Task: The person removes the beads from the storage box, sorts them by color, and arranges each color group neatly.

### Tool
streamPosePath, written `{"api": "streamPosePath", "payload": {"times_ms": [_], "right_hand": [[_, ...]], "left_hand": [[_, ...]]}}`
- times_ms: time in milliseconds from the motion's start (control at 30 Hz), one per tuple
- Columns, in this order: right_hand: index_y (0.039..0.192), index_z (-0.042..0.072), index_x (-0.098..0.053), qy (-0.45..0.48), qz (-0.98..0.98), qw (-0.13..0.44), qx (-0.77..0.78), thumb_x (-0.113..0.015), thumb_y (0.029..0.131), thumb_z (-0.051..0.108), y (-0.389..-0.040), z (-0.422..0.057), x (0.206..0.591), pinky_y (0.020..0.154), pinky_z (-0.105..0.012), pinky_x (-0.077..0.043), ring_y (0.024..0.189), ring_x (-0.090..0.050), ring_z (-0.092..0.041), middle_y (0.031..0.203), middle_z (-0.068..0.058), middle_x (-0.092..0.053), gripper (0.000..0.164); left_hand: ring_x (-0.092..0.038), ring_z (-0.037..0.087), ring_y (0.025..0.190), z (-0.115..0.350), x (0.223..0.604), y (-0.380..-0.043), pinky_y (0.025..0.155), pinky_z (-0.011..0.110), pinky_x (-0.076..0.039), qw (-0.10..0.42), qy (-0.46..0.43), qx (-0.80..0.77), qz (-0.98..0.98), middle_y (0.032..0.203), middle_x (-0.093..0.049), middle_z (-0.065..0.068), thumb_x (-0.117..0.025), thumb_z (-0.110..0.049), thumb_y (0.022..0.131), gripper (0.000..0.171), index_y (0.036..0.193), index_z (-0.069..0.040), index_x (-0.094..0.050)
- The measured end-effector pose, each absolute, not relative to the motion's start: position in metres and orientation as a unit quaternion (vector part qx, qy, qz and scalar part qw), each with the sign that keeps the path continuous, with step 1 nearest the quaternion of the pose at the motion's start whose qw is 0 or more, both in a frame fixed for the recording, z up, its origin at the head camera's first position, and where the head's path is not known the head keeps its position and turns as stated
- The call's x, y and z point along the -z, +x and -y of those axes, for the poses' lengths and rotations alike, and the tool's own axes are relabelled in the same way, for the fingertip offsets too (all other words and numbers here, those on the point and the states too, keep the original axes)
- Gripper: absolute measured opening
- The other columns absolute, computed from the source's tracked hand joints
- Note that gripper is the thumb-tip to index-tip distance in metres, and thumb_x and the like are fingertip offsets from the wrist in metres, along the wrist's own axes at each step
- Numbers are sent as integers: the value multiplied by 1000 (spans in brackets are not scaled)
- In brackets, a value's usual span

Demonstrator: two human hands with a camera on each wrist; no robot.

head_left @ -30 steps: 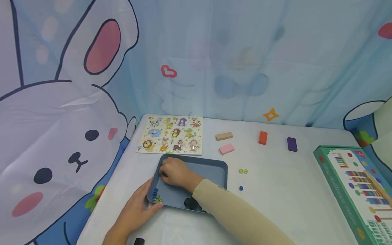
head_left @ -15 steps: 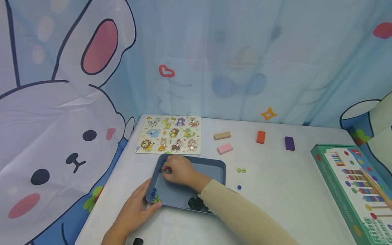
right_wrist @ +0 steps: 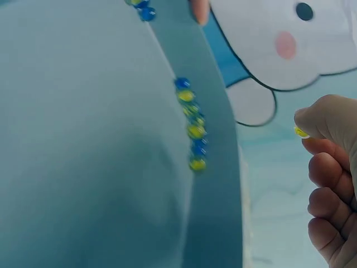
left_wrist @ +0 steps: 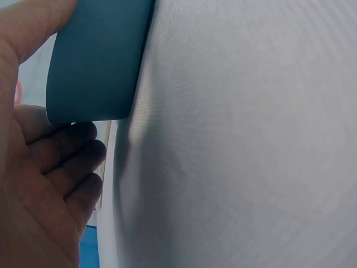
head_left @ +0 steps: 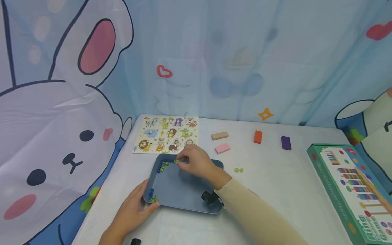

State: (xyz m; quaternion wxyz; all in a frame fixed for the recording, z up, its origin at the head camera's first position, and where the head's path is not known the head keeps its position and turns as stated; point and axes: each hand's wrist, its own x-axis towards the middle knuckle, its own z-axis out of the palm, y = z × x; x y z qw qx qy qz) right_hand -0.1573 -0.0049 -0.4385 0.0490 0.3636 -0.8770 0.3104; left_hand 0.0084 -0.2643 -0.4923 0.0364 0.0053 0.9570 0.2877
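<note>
A shallow blue-grey tray (head_left: 183, 190) lies on the white table. In the head view my left hand (head_left: 130, 209) holds its near left corner, thumb along the front wall and fingers by the left side. The left wrist view shows the tray wall (left_wrist: 95, 61) between thumb and fingers. My right hand (head_left: 197, 161) is over the tray's far edge, pinching a yellow-green marble (right_wrist: 301, 132) between thumb and index finger. Blue and yellow-green marbles (head_left: 162, 164) line the tray's far left corner. A smaller cluster of marbles (head_left: 152, 196) sits in the near left corner.
Behind the tray lies an animal puzzle board (head_left: 166, 136). Wooden (head_left: 219, 135), pink (head_left: 222, 148), orange (head_left: 258, 136) and purple blocks (head_left: 286, 143) are spread across the back. Two yellow-green marbles (head_left: 239, 169) lie right of the tray. A green game box (head_left: 343, 190) stands at right.
My right hand has moved from the tray's left side rightward along its far edge, uncovering the far left marbles. The blue marble on the table is no longer visible near my sleeve. My left hand stays put.
</note>
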Motion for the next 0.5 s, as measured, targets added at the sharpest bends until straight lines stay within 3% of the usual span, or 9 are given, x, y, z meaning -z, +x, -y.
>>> {"api": "streamPosePath", "payload": {"times_ms": [200,500], "right_hand": [[93,22,-81,323,890,57,-316,-85,88,27,-161,-24,431,67,-23,-47,81,-54,-10,81,10,-61,8],[96,18,-82,277,903,69,-320,-85,87,24,-163,-69,430,69,-27,-50,83,-57,-18,83,3,-63,11]], "left_hand": [[-40,41,153,265,493,8,121,63,-39,26,13,-281,-959,167,-39,17,-71,-68,89,105,165,-7,-31],[-40,42,153,265,494,8,121,63,-39,29,13,-276,-961,167,-39,18,-70,-70,89,105,165,-7,-31]]}}
